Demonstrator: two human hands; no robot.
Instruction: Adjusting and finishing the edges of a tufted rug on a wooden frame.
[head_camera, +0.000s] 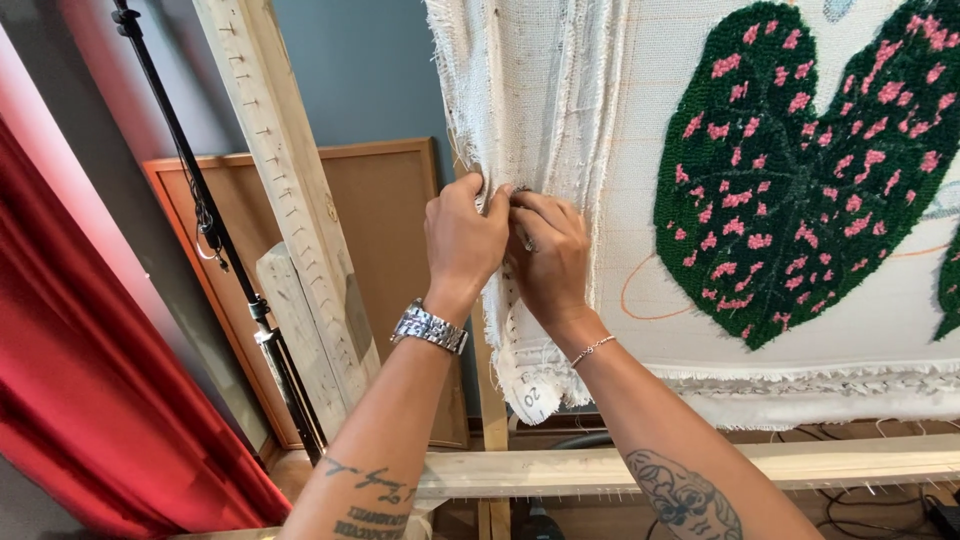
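The frayed vertical edge of the white backing cloth (520, 110), stretched on the wooden frame (700, 465), is pinched betw. left hand (462, 238) & right hand (548, 255), both closed, approx. level, fingertips touching.

Blue-grey wall (370, 70), red curtain (70, 380) (left side), leaning brown board (385, 210), wooden beams (290, 190)

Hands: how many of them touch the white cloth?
2. The left hand pinches the frayed edge of the white cloth; the right hand presses beside it.
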